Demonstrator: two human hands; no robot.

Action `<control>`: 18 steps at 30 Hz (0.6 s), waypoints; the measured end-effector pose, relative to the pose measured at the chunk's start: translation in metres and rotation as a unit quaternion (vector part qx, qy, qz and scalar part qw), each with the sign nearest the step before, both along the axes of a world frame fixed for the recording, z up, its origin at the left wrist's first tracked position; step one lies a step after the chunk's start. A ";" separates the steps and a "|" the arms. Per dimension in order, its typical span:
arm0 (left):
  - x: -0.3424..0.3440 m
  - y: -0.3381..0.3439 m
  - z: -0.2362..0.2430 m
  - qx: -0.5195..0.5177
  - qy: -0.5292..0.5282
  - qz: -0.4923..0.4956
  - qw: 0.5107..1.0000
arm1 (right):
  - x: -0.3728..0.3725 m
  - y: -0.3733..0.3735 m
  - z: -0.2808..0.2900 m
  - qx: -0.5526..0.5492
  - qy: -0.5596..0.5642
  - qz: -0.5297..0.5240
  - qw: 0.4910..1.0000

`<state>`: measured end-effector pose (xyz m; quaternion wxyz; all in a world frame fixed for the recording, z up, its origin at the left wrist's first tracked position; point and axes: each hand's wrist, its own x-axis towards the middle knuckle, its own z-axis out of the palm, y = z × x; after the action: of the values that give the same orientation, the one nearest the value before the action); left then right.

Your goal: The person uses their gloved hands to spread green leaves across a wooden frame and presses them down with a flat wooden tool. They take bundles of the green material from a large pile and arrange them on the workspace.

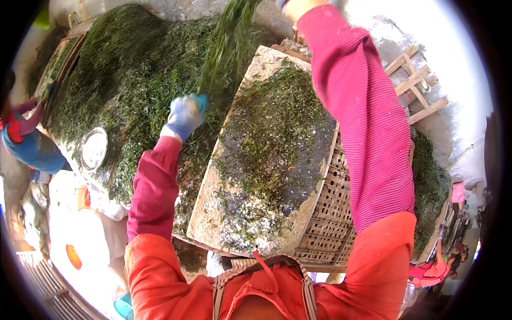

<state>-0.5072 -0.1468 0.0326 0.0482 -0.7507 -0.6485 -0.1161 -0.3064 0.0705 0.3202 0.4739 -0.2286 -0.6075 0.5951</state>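
My left hand (184,116), in a white and blue glove, is closed in a fist at the lower end of a long bunch of green strands (229,45). The bunch rises past the upper edge, blurred by motion. My right arm reaches far forward; only the wrist end of my right hand (301,6) shows, its fingers cut off by the upper edge. Between my arms lies a pale, rough slab (208,213). Chopped-looking greens (272,133) and white grains (256,226) are scattered over its dark middle.
A large heap of greens (128,58) spreads ahead and left, with a round white dish (94,149) on its edge. A woven slatted tray (330,208) lies right of the slab. Wooden frames (416,80) lean by the wall. Another person (32,144) works at left, others at far right.
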 end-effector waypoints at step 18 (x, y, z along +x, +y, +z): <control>0.166 -0.059 0.049 -0.304 -0.897 -0.251 0.200 | 0.187 -0.228 -0.108 0.086 -0.143 0.341 0.925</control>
<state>-0.3408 -0.2063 0.0821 -0.8296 -0.2230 -0.0199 -0.5115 -0.1198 -0.1578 0.2122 0.1689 -0.0488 -0.7588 0.6271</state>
